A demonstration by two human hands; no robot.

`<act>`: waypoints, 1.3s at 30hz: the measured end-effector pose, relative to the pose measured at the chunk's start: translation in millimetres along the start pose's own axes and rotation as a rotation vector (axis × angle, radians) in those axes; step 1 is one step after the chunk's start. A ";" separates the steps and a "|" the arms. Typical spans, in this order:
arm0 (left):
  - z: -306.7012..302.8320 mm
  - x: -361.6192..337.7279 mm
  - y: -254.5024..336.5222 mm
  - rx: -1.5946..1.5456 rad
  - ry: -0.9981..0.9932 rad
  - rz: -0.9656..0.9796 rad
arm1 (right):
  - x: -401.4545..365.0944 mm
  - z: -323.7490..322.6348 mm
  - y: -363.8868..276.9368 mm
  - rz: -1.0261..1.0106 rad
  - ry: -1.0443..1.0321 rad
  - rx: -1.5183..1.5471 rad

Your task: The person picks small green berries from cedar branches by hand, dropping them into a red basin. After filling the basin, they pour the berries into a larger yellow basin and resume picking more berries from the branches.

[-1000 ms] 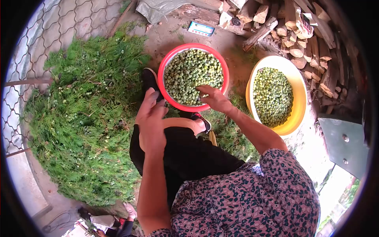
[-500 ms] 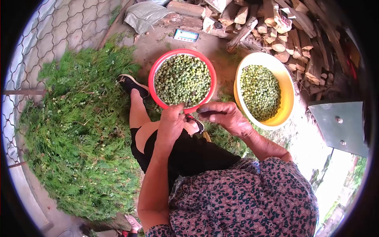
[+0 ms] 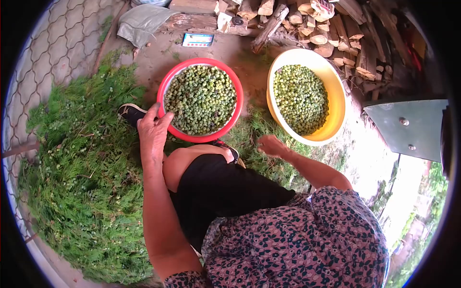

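Observation:
My left hand (image 3: pixel 153 128) is at the left rim of the red basin (image 3: pixel 234 115), thumb and forefinger spread apart, with nothing visible between them. The basin is full of small round green cones (image 3: pixel 201 98). Low over the green sprigs (image 3: pixel 257 126), between the two basins, is my right hand (image 3: pixel 272 145). Its fingers are curled in and the fingertips are hidden, so I cannot tell what they hold. Just beyond that hand stands a yellow basin (image 3: pixel 338 115), with more of the same cones (image 3: pixel 300 98) inside.
A large heap of cut green branches (image 3: pixel 91 187) spreads along the left. Split firewood (image 3: pixel 331 36) is stacked at the back right, and a grey sack (image 3: pixel 144 23) lies at the back left near a printed packet (image 3: pixel 198 40). A grey-green panel (image 3: pixel 408 127) juts in at right.
Both hands were close together in front of the red basin. They have parted: the left moved to the basin's left rim, the right down beside the basin. The view has shifted slightly.

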State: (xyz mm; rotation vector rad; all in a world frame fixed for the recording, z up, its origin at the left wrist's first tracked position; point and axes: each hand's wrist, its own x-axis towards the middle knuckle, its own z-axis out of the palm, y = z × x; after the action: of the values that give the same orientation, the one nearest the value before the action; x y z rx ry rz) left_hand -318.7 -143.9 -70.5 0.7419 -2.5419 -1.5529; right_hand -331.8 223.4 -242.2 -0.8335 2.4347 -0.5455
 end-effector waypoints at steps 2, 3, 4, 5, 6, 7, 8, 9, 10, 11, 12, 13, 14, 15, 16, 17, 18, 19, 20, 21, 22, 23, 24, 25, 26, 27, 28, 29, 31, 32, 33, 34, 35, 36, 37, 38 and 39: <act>0.9 2.5 -14.8 -0.076 0.003 -0.064 | 38.9 -15.6 -0.7 0.130 0.055 0.032; 3.0 2.6 -31.2 -0.075 -0.002 -0.070 | 53.7 -26.7 -3.7 0.137 0.187 0.105; 7.3 3.9 -53.5 -0.130 -0.056 -0.066 | 68.3 -38.3 -5.6 0.143 0.321 0.175; 8.5 1.9 -61.4 -0.183 -0.110 -0.062 | 83.7 -44.8 -4.8 0.146 0.385 0.233; 13.0 -4.8 -69.6 -0.277 -0.138 -0.171 | 99.5 -49.0 -2.9 0.147 0.448 0.291; 17.5 -16.6 -61.5 -0.275 -0.140 -0.175 | 117.5 -45.8 2.8 0.149 0.445 0.294; 21.1 -29.7 -45.8 -0.369 -0.145 -0.224 | 137.0 -38.9 11.9 0.205 0.510 0.366; 20.7 -39.8 -40.2 -0.463 -0.150 -0.274 | 152.1 -34.1 17.4 0.261 0.574 0.439; 25.2 -44.4 -66.1 -0.452 -0.229 -0.347 | 164.6 -33.8 18.3 0.264 0.571 0.443; 26.4 -46.4 -74.4 -0.446 -0.307 -0.418 | 176.6 -36.0 17.0 0.303 0.571 0.402; 27.2 -57.7 -79.6 -0.398 -0.317 -0.295 | 185.3 -35.0 17.0 0.343 0.572 0.365; 28.7 -67.5 -66.4 -0.349 -0.325 -0.173 | 192.1 -30.2 19.0 0.342 0.571 0.369; 29.2 -72.9 -70.2 -0.346 -0.325 -0.171 | 197.8 -24.5 20.6 0.345 0.564 0.316; 30.8 -75.5 -75.9 -0.452 -0.327 -0.256 | 203.8 -20.9 24.1 0.349 0.561 0.262; 34.2 -74.3 -78.7 -0.561 -0.332 -0.331 | 205.5 -24.8 18.1 0.391 0.495 0.200; 34.5 -71.2 -69.9 -0.565 -0.343 -0.307 | 211.0 -19.0 18.9 0.457 0.468 0.121; 31.8 -69.3 -55.4 -0.491 -0.323 -0.293 | 216.6 -14.4 18.2 0.532 0.449 0.009; 30.4 -68.7 -48.7 -0.414 -0.300 -0.281 | 220.7 -20.7 12.0 0.591 0.320 -0.014; 32.8 -69.5 -54.3 -0.415 -0.307 -0.260 | 218.3 -17.8 6.8 0.534 0.393 0.020; 36.2 -70.8 -63.3 -0.333 -0.272 -0.193 | 225.9 -9.3 14.5 0.541 0.347 -0.035; 38.7 -70.7 -68.4 -0.254 -0.236 -0.126 | 228.7 -5.4 17.0 0.523 0.359 -0.015; 38.6 -67.8 -66.9 -0.258 -0.245 -0.109 | 228.5 -2.4 19.5 0.509 0.372 0.001; 36.9 -64.2 -64.0 -0.214 -0.259 -0.131 | 228.1 0.1 22.0 0.492 0.399 0.023; 35.8 -61.5 -62.6 -0.172 -0.273 -0.155 | 227.4 4.0 23.6 0.476 0.425 0.043; 37.5 -58.5 -73.6 -0.181 -0.284 -0.141 | 226.1 3.4 12.3 0.514 0.573 0.152; 41.2 -54.7 -92.1 -0.358 -0.232 -0.317 | 225.4 -0.7 4.0 0.559 0.520 0.088; 47.0 -51.6 -99.9 -0.534 -0.180 -0.493 | 222.6 1.9 -1.5 0.485 0.568 0.179; 51.8 -46.9 -88.6 -0.543 -0.191 -0.481 | 209.0 -13.0 -20.2 0.270 0.568 0.228; 48.2 -34.4 -38.9 -0.477 -0.180 -0.363 | 194.9 -20.6 -56.4 0.088 0.480 0.573; 44.1 -27.6 -10.8 -0.442 -0.172 -0.307 | 173.1 -50.6 -93.3 0.114 0.307 0.840; 42.0 -22.7 12.0 -0.403 -0.162 -0.252 | 159.4 -65.4 -117.8 0.125 0.156 0.990; 42.3 -20.4 24.3 -0.366 -0.152 -0.196 | 151.8 -66.0 -129.5 0.033 0.081 1.008; 43.9 -20.3 28.0 -0.362 -0.150 -0.192 | 144.2 -71.5 -141.5 -0.078 0.043 0.910; 44.6 -21.1 30.8 -0.436 -0.205 -0.125 | 136.3 -78.6 -153.8 -0.033 -0.034 1.028; 44.6 -21.7 32.5 -0.510 -0.258 -0.059 | 130.7 -83.1 -162.2 0.013 -0.115 1.145; 44.5 -21.8 32.7 -0.511 -0.242 -0.129 | 128.3 -82.9 -164.8 0.007 -0.118 1.148; 44.1 -22.9 29.1 -0.505 -0.236 -0.131 | 125.8 -82.5 -166.6 0.058 -0.118 1.213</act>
State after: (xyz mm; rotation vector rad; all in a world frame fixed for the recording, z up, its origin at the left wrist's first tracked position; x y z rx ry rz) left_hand -322.5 -86.9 -62.9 0.6979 -2.1090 -2.3181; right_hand -390.8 36.5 -132.6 -0.2341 1.5275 -1.6178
